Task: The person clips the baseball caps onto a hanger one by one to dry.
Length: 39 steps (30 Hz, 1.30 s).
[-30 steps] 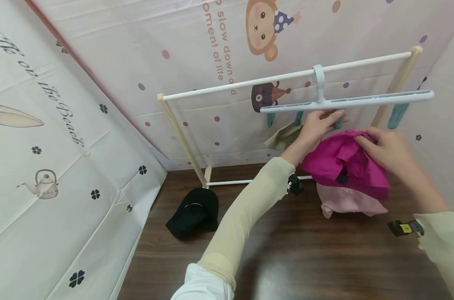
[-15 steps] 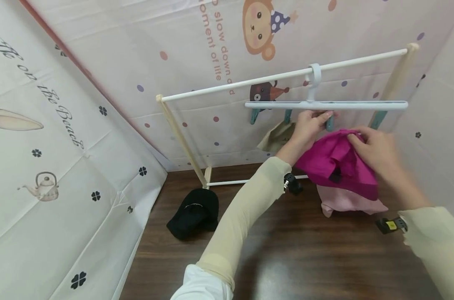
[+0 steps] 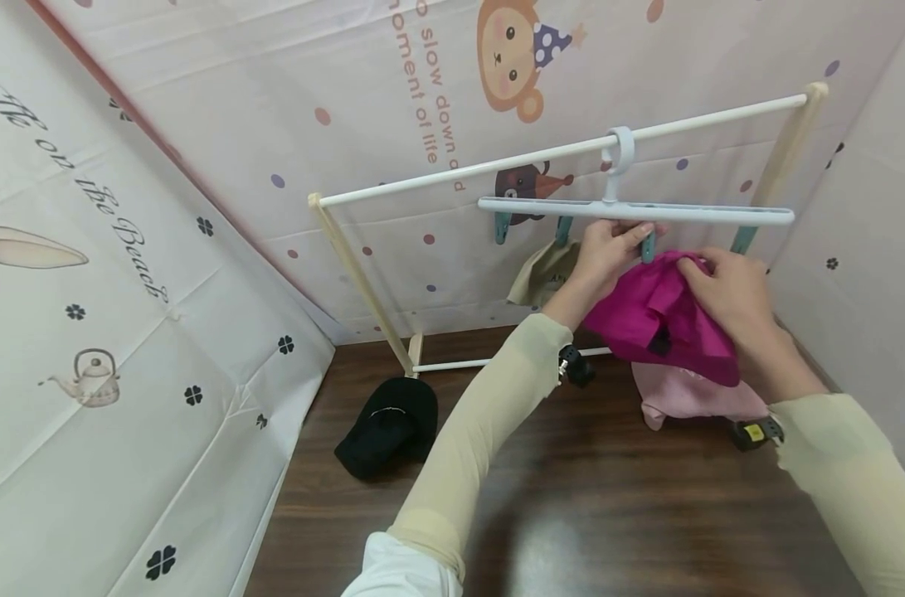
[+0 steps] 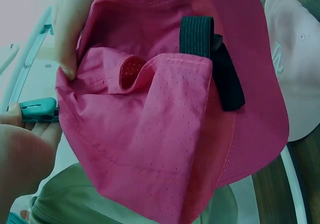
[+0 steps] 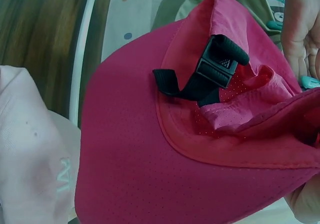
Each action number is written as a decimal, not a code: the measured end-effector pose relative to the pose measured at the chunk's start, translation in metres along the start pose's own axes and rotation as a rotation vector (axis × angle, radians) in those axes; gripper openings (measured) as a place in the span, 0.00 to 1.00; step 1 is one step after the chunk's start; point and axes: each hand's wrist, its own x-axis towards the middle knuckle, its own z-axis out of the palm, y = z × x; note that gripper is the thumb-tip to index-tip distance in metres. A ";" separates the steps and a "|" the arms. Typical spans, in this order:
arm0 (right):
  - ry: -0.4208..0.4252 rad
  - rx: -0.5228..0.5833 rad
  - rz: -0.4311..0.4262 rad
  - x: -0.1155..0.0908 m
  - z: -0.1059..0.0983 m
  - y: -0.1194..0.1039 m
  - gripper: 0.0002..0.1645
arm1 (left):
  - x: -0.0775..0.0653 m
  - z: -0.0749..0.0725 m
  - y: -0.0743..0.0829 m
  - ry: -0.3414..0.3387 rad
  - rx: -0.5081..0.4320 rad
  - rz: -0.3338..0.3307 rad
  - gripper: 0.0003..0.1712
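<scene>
As the head view shows, the left hand (image 3: 600, 255) pinches a teal clip (image 3: 649, 248) under the hanger (image 3: 694, 213); the right hand (image 3: 736, 290) grips the magenta cap (image 3: 646, 311) beside it. Left wrist: clip and cap apparently touch. Right wrist: a black buckle (image 5: 216, 69) shows.

At ten o'clock in the head view, the white cloth (image 3: 146, 356) carries script reading "alk on the Beach", its start cut off. Just before twelve, the pinkish cloth (image 3: 377, 99) reads "o slow down a d" and "moment of life", the white rod (image 3: 542, 155) crossing the gap before "d". Lettering on the beige cap (image 3: 530, 278) at three o'clock, the pale pink cap (image 3: 676, 391) at four and the yellow label (image 3: 754, 432), also at four, cannot be made out.
</scene>
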 end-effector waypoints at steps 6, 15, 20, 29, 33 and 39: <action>-0.012 0.000 -0.002 0.006 0.004 -0.006 0.28 | 0.000 -0.001 -0.001 0.006 0.011 0.002 0.09; -0.028 0.045 -0.038 0.006 0.005 -0.008 0.28 | -0.002 -0.003 -0.001 0.014 0.014 0.011 0.08; -0.036 0.080 -0.042 0.006 0.005 -0.009 0.28 | -0.001 -0.004 -0.002 0.001 0.019 0.020 0.09; -0.049 0.115 -0.049 0.005 0.008 -0.010 0.29 | 0.002 -0.007 -0.009 0.005 0.002 0.013 0.11; -0.045 0.100 -0.057 0.006 0.009 -0.008 0.29 | 0.002 -0.007 -0.010 0.001 0.014 0.010 0.10; -0.020 0.072 -0.090 0.006 0.010 -0.006 0.26 | 0.002 -0.006 -0.011 0.006 0.016 0.014 0.10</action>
